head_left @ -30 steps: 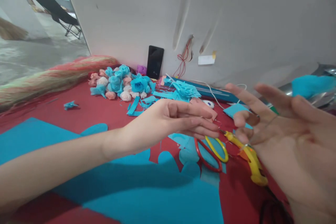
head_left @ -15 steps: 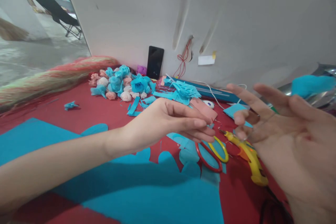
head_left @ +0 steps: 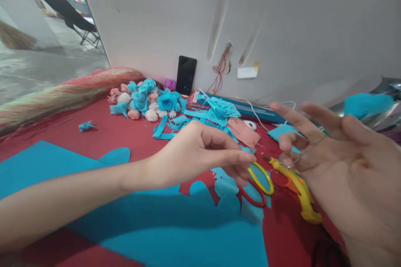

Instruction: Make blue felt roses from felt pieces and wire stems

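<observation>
My left hand [head_left: 200, 158] reaches in from the left over a large sheet of blue paper [head_left: 175, 221]. Its fingers are drawn together against the thumb; whatever they pinch is too small or hidden to make out. Just under those fingertips lie scissors with red and yellow handles [head_left: 265, 179]. My right hand [head_left: 347, 162] is palm up on the right, its thumb and two fingers spread, the other two curled, with nothing seen in it. Beside it lies a yellow glue gun [head_left: 300, 192]. A blurred blue piece [head_left: 368, 105] shows above the right thumb; contact cannot be told.
Blue, pink and white paper flowers [head_left: 147, 100] are heaped at the back left. Blue scraps [head_left: 219, 108] and a pink paper piece [head_left: 244, 131] lie mid-table. A black phone [head_left: 186, 75] leans on the white wall. One small blue piece [head_left: 87, 126] lies on the red cloth [head_left: 125, 129].
My left hand's fingers have drawn closer together and bent down toward the scissor handles. The blue piece above my right thumb has shifted slightly left. My right hand is nearly still.
</observation>
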The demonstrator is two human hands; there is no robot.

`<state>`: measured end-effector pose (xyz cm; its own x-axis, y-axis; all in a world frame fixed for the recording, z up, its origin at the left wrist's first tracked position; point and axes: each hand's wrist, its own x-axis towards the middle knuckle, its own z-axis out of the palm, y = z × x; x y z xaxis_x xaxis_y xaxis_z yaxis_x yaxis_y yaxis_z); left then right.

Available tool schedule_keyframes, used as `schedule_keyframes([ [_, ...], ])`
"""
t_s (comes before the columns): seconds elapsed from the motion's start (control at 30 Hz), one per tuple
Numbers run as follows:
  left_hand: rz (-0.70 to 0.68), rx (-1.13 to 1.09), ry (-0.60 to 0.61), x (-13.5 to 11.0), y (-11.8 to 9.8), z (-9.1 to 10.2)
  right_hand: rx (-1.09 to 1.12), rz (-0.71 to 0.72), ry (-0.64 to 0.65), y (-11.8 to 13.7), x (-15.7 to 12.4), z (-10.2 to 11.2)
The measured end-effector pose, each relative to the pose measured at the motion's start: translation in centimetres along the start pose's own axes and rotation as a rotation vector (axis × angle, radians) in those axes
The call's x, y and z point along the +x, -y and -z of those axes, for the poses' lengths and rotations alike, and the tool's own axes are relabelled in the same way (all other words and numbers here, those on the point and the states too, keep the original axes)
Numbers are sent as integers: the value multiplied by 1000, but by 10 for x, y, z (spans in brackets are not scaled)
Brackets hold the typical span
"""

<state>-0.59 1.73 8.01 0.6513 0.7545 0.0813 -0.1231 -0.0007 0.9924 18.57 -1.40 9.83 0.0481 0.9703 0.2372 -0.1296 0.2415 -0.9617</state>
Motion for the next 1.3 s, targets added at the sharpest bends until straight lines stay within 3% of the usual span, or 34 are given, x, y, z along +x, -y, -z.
schedule_keyframes([
  [0.2,-100,227,97,-3,1,0,-67,27,146,-7,-1,-1],
  [0.3,-290,480,94,-2,3,2,-120,18,184,-8,-4,0],
  [0.6,-843,1098,9,-1,19,7,-354,99,138,-10,-18,-4],
  [0.7,-964,1234,-38,1,24,6,-372,109,133,-11,-19,-4],
  [0.77,-949,1262,-16,2,25,7,-392,136,133,-10,-19,-4],
  [0.97,-817,1091,230,2,25,11,-476,239,212,-7,-17,-9],
  [1.17,-649,872,48,0,21,5,-512,260,210,-9,-17,-9],
  [1.3,-459,759,25,-1,15,2,-447,238,210,-11,-17,-7],
])
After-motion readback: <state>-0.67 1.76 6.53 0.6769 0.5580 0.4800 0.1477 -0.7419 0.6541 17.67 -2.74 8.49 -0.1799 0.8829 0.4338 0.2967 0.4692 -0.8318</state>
